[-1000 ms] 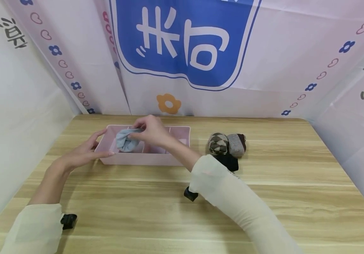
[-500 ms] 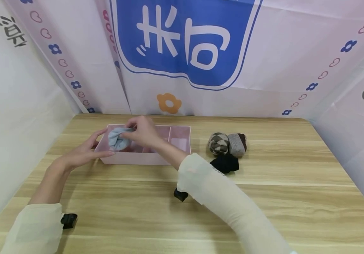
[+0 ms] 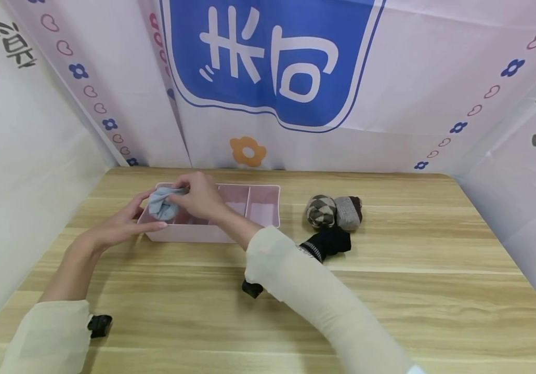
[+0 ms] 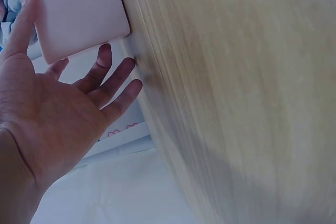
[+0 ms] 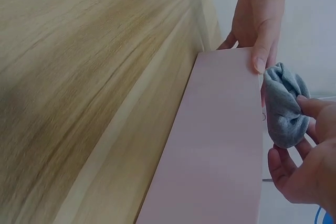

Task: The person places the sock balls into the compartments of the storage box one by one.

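My right hand (image 3: 200,196) pinches a light blue-grey balled sock (image 3: 161,203) between thumb and fingers, over the leftmost compartment of a pink divided box (image 3: 211,234). In the right wrist view the sock (image 5: 286,106) bulges above the box's rim, beside the right hand (image 5: 310,156). My left hand (image 3: 122,221) rests against the box's left end, its thumb along the front rim. In the left wrist view the other fingers of that left hand (image 4: 58,108) spread loosely near the end wall of the box (image 4: 81,14).
Right of the box lie a brown argyle balled sock (image 3: 321,212), a grey and brown one (image 3: 349,213) and a black sock (image 3: 328,242), which the right sleeve partly covers. A printed cloth (image 3: 389,104) hangs behind the wooden table (image 3: 413,291).
My right hand has carried the blue-grey sock leftward, from near the first divider to above the box's left end. The left hand stays at the box's end. More of the black sock shows.
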Demonstrator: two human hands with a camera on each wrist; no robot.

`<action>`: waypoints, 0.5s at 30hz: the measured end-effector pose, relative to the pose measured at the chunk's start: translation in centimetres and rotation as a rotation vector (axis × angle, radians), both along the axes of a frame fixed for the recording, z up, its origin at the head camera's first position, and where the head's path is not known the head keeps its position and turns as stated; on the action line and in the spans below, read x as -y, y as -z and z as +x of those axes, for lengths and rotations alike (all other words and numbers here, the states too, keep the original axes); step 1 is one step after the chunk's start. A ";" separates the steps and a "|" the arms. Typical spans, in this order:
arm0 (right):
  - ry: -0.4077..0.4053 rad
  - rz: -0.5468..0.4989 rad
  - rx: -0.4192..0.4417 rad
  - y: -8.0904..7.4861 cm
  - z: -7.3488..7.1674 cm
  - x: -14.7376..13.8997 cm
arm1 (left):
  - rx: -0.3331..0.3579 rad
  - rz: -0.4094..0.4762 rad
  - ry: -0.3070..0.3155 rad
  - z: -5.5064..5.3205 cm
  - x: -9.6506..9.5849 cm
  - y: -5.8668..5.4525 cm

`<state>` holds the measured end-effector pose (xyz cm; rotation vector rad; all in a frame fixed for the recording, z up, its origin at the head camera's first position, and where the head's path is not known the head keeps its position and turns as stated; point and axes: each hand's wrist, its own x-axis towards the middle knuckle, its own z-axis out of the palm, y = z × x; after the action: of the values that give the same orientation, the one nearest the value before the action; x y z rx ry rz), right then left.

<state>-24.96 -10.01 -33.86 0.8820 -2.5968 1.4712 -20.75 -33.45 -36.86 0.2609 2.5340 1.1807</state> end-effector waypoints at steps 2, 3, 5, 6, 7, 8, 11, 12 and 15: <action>0.008 0.013 -0.001 0.1 -0.1 0.2 | 0.000 0.003 0.002 0.0 0.0 0.0; 0.015 0.018 0.001 0.1 -0.1 0.3 | -0.001 0.005 0.003 0.0 0.0 -0.1; 0.029 0.029 0.012 0.1 -0.1 0.5 | -0.003 0.005 0.005 0.0 0.0 -0.1; 0.033 0.032 0.016 0.1 -0.2 0.6 | -0.004 0.005 0.005 0.0 0.0 -0.1; 0.036 0.033 0.021 0.2 -0.2 0.7 | -0.004 0.006 0.005 0.0 0.0 -0.1; 0.038 0.032 0.026 0.2 -0.2 0.8 | -0.005 0.006 0.005 0.0 0.0 -0.1; 0.040 0.033 0.037 0.2 -0.2 1.1 | -0.007 -0.002 0.005 0.0 0.0 -0.1; 0.037 0.032 0.040 0.3 -0.2 1.2 | -0.006 -0.004 0.005 0.0 0.0 0.0; 0.030 0.038 0.042 0.4 -0.2 1.4 | -0.005 -0.007 0.008 0.0 0.1 0.0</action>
<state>-25.19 -11.37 -34.27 0.8212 -2.6640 1.4542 -20.80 -33.55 -36.87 0.2717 2.5383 1.1697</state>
